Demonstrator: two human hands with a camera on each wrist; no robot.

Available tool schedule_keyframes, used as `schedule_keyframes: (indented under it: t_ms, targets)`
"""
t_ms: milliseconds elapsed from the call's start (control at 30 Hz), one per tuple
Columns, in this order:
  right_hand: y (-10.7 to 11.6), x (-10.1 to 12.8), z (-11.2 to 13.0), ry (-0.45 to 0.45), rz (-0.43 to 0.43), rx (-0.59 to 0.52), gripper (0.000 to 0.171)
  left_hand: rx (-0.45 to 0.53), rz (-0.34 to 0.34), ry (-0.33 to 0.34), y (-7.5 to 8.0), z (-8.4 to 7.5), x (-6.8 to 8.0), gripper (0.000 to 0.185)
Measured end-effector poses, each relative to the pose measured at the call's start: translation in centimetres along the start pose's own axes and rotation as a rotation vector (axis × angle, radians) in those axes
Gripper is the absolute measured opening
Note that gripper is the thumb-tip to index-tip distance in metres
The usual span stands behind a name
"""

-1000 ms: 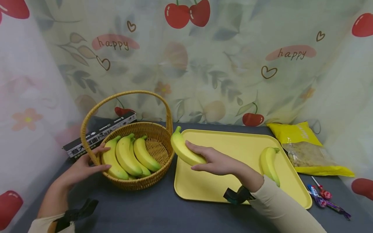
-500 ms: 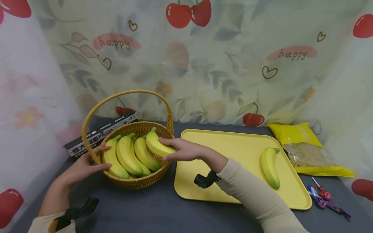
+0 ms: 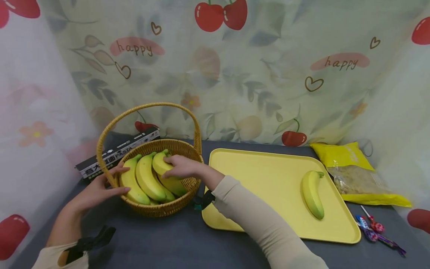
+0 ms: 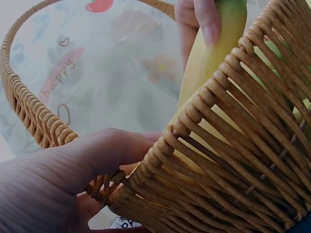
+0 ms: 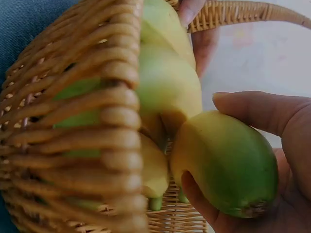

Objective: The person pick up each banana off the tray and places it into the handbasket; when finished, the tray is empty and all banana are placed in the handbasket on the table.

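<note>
A wicker basket [image 3: 158, 212] with a tall arched handle holds several yellow bananas [image 3: 129, 183]. At its left rim, my left hand [image 3: 95, 194] grips the wickerwork, thumb over the edge in the left wrist view. My right hand [image 3: 184, 167] reaches over the basket's right side and holds one banana [image 5: 233, 160] between thumb and fingers, its green end toward the right wrist camera. That banana lies over the right part of the bananas in the basket; whether it rests on them I cannot tell. Another banana [image 3: 312, 195] lies alone on the yellow tray [image 3: 255, 186].
Behind the basket leans a dark pasta box [image 3: 117, 153]. A yellow bag of dry food [image 3: 356, 179] lies right of the tray, with wrapped lollipops [image 3: 373, 228] in front of it. Printed curtains enclose the grey tabletop [image 3: 161, 243] at the back and sides.
My right hand has carried its banana leftward from above the tray's left edge to inside the basket. The left hand has kept its grip on the rim.
</note>
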State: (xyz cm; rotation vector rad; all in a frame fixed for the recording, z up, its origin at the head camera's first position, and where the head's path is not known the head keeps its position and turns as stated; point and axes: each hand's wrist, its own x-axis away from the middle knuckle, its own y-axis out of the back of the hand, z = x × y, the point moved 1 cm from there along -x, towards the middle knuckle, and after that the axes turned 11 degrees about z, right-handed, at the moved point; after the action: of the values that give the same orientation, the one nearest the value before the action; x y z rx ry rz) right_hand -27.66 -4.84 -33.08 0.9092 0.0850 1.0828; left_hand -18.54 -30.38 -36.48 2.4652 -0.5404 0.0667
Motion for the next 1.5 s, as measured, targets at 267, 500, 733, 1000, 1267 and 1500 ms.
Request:
schedule_keyframes:
  t_ms: [267, 500, 733, 1000, 1267, 1500]
  targets:
    - [-0.5, -1.2, 0.2, 0.033, -0.011, -0.044, 0.022, -0.011, -0.004, 0.015, 0.1, -0.1, 0.0, 0.070]
    - [-0.7, -1.2, 0.3, 0.041, -0.039, -0.026, 0.032, -0.034, -0.004, 0.025, 0.1, -0.2, 0.0, 0.069]
    - [-0.5, -0.9, 0.1, 0.022, -0.023, -0.037, 0.029, -0.011, 0.002, 0.016, 0.0, -0.1, 0.1, 0.070]
    - [0.1, 0.9, -0.3, 0.043, -0.048, -0.133, 0.033, 0.032, 0.003, 0.007, 0.0, -0.3, 0.2, 0.070]
    - [0.4, 4.8, -1.8, 0.034, -0.038, -0.192, 0.065, 0.045, 0.008, 0.007, -0.2, -0.3, 0.1, 0.070]
    - [0.5, 9.1, -4.0, 0.088, -0.062, -0.255, 0.068, 0.040, 0.008, 0.002, -0.2, -0.2, 0.0, 0.070]
